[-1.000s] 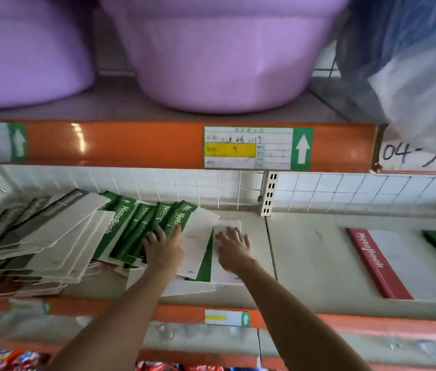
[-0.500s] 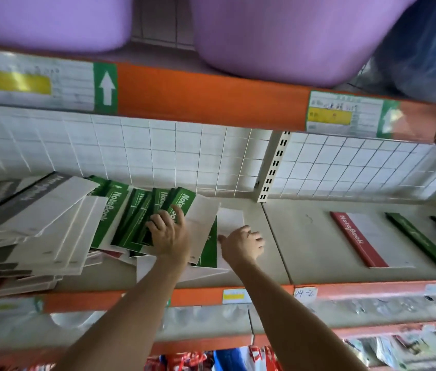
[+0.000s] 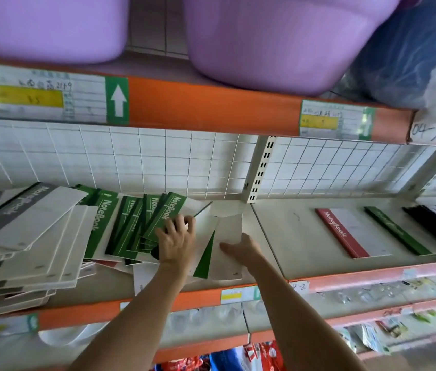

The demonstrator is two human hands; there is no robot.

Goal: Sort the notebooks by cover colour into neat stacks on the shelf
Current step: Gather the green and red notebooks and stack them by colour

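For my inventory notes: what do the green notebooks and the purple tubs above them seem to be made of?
Green notebooks: probably paper with thin matte card covers, since they lie flat and fan out loosely. Purple tubs: likely moulded plastic, smooth with a soft sheen and rounded bases.

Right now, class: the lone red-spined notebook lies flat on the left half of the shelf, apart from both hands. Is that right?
Not quite. The head view shows the red-spined notebook flat on the shelf's right half, apart from the left hand and right hand.
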